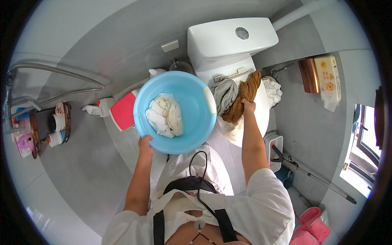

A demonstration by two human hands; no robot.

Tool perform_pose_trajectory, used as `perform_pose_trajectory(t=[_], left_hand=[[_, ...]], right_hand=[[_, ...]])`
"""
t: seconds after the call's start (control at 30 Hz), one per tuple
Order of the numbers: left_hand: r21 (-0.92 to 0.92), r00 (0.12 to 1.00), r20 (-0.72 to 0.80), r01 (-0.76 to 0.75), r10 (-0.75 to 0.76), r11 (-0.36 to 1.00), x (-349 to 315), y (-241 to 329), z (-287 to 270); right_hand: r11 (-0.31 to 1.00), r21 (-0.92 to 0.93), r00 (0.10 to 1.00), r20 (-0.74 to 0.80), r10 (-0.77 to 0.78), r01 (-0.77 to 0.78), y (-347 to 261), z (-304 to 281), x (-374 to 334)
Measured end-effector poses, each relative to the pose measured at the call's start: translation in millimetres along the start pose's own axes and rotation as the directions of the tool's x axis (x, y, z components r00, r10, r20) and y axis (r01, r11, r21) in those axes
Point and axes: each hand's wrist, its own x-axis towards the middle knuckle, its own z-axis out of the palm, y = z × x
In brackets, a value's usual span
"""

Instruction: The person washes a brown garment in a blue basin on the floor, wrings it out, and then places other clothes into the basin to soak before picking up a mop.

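My left hand (145, 143) grips the near-left rim of a round light-blue plastic basin (196, 118). A crumpled off-white cloth (165, 115) lies at the bottom of that basin. Over at the right, my right hand (248, 107) is closed on a bunched brown cloth (245, 96), which rests on the white toilet lid (262, 107). Beside the brown cloth, toward the basin, lies a twisted grey cloth (224, 96). A cream-coloured cloth (234, 131) sits nearer to me on the lid, partly under the brown one.
A white toilet tank (228, 43) stands behind the lid. Left of the basin are a red-lidded bin (123, 111) and a white bottle (92, 110). A shower hose (61, 66) hangs at the left wall. To the right are a white bin (274, 147) and a long-handled pole (314, 177).
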Motion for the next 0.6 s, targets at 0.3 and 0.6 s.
perform_pose_trajectory(t=[0.3, 0.6], left_hand=[[0.059, 0.996, -0.087, 0.028, -0.023, 0.998, -7, 5, 8], [0.043, 0.994, -0.103, 0.051, -0.047, 0.998, -5, -2, -13]], right_hand=[[0.947, -0.153, 0.959, 0.075, -0.274, 0.282, 9, -30, -17], [0.742, -0.666, 0.936, -0.212, -0.281, 0.072, 63, -30, -155]])
